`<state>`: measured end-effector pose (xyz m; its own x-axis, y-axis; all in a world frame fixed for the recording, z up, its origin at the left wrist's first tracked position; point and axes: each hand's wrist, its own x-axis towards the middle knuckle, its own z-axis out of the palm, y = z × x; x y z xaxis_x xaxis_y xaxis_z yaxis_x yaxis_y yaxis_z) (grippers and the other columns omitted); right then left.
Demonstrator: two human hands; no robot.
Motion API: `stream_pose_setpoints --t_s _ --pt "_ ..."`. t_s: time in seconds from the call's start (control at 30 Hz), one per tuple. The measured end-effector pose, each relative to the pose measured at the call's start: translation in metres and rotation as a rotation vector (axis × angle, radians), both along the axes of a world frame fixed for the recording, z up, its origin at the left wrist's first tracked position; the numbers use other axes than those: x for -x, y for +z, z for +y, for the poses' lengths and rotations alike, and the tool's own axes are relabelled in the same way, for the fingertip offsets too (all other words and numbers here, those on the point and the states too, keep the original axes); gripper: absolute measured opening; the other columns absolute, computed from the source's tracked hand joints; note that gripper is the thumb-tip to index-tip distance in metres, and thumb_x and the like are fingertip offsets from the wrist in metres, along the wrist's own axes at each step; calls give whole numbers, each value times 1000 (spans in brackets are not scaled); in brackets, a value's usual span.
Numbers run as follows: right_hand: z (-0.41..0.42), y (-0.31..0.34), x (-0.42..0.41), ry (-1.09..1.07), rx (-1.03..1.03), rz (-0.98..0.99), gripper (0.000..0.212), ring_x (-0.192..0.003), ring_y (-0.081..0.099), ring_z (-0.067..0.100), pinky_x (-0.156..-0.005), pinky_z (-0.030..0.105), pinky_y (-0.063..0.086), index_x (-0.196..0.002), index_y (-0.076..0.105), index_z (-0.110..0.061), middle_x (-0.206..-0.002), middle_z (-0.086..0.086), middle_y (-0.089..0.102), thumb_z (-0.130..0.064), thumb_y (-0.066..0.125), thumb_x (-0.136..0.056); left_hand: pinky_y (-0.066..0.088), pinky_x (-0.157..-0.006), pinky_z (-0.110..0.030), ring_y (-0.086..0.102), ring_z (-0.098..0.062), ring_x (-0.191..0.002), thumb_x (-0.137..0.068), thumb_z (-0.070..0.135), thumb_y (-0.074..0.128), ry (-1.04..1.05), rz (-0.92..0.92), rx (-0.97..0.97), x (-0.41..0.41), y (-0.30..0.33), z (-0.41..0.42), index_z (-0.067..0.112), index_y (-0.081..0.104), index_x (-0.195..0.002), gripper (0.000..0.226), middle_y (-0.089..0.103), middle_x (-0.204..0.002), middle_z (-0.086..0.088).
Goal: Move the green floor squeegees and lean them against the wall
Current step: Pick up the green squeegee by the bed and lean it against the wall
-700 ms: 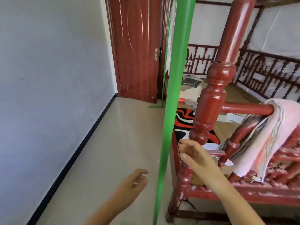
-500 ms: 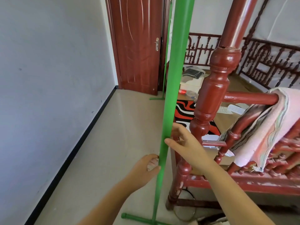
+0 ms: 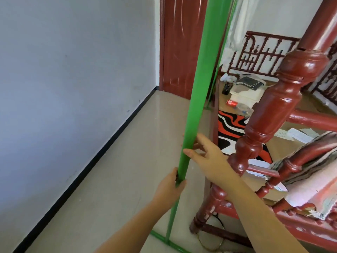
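Observation:
A green floor squeegee stands nearly upright in front of me, its long handle (image 3: 198, 84) rising out of the top of the view and its blade (image 3: 164, 241) resting on the floor by the bed's corner. My left hand (image 3: 170, 187) is wrapped around the handle low down. Higher on the handle, my right hand (image 3: 206, 154) grips it with the thumb in front and the fingers behind. A second green squeegee (image 3: 218, 64) leans further back, next to the door, with its blade on the floor.
A pale wall (image 3: 73, 88) with a black skirting runs along the left. A red wooden door (image 3: 180, 46) closes the far end. The red bed frame with its turned post (image 3: 284, 110) stands right beside the handle, holding boxes, a can and a towel. Beige floor (image 3: 131, 161) lies between.
Both hands have closed on the squeegee handle: the left moved up from the open floor to grip it, the right came off the bed post onto it. The view has tilted down and left.

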<state>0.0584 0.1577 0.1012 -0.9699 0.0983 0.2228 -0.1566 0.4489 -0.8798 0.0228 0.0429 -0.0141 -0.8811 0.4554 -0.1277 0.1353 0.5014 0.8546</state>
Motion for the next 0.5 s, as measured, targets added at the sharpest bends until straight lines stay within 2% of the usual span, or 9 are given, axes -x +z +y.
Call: stream_pose_setpoints --t_s 0.07,0.13,0.2,0.37,0.43,0.5 --pt "-14 1 12 71 6 -7 21 -83 52 -10 -71 8 45 -98 53 -33 -92 -14 59 -17 57 -84 49 -79 -34 61 -19 -89 -87 31 50 58 23 36 3 2 -17 21 47 -110 25 64 -100 -4" --pt "-35 1 28 154 1 -18 19 -86 54 -6 -76 16 48 -100 55 -27 -93 -13 60 -19 58 -83 50 -83 -39 60 -25 -92 -88 26 50 124 19 19 7 4 -40 17 48 -109 23 64 -102 -12" --pt "-59 0 42 224 -9 -3 15 -85 56 -2 -80 25 50 -93 54 -27 -87 -13 61 -21 60 -81 49 -85 -46 59 -30 -92 -88 22 51 190 43 32 11 5 -67 11 49 -107 22 63 -101 -20" --pt "-125 5 63 368 -37 37 23 -84 59 3 -78 24 50 -81 48 -38 -79 -14 62 -21 64 -78 49 -85 -48 61 -30 -91 -88 25 50 357 48 72 14 5 -133 11 47 -106 23 65 -102 -19" --pt "-152 6 71 413 -52 46 21 -85 60 7 -81 31 52 -83 49 -35 -81 -12 63 -21 64 -78 49 -85 -49 61 -31 -90 -88 25 50 414 34 72 16 6 -159 11 47 -104 22 65 -101 -19" --pt "-181 8 77 459 -55 44 16 -86 61 9 -83 36 52 -90 52 -25 -84 -9 64 -21 63 -79 49 -85 -49 60 -31 -91 -87 25 50 467 26 70 18 7 -186 11 47 -102 20 65 -102 -18"
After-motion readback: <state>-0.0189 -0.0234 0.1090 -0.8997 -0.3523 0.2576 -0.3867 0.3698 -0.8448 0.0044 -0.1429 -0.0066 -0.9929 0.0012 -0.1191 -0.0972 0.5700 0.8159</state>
